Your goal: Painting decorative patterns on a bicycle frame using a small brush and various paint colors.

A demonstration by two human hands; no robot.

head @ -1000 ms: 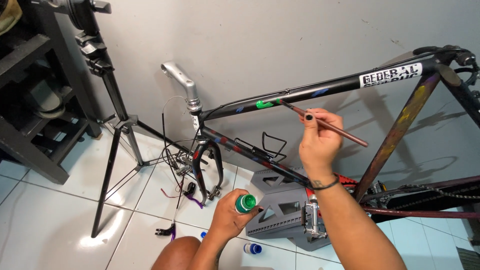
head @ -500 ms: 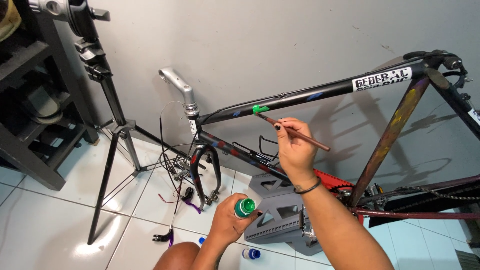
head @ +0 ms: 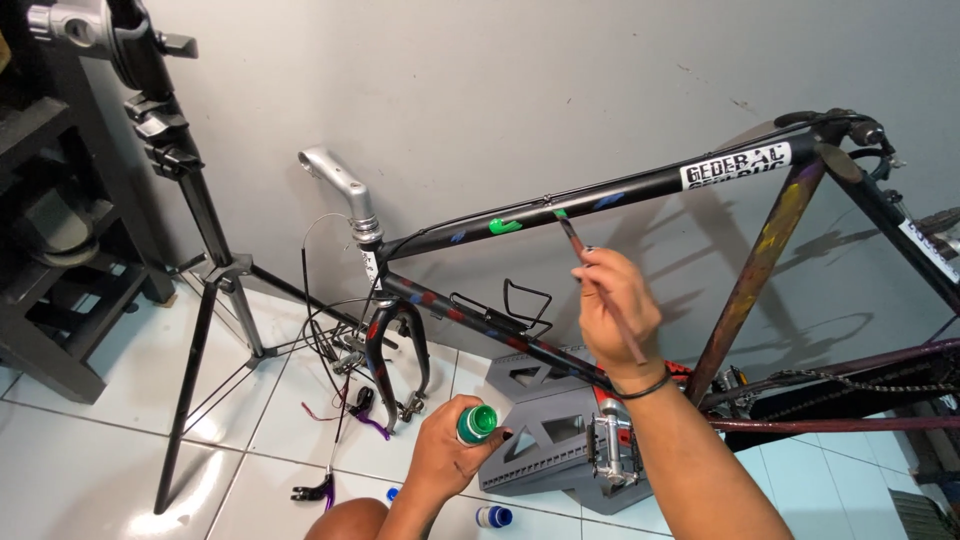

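Holding a thin brush (head: 600, 290) in the right hand (head: 615, 315), fingers pinched shut on it, tip touching the frame's (head: 640, 187) top tube beside a green patch (head: 505, 226). Left hand (head: 450, 455) wraps closed around a green paint bottle (head: 477, 423), low above the tiled floor (head: 90, 450).

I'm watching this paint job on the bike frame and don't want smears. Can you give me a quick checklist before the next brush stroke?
1. Brush grip: ok. The right hand holds the paintbrush firmly along its handle.
2. Brush tip on target: ok. The green tip meets the top tube of the black frame.
3. Paint within reach: ok. The left hand holds the small green paint bottle upright below the frame.
4. Bottle open: cannot tell. Only its green top shows.
5. Wet paint clear of the hands: ok. The green patch on the tube lies apart from both.
6. Paint left on bristles: cannot tell, too small.
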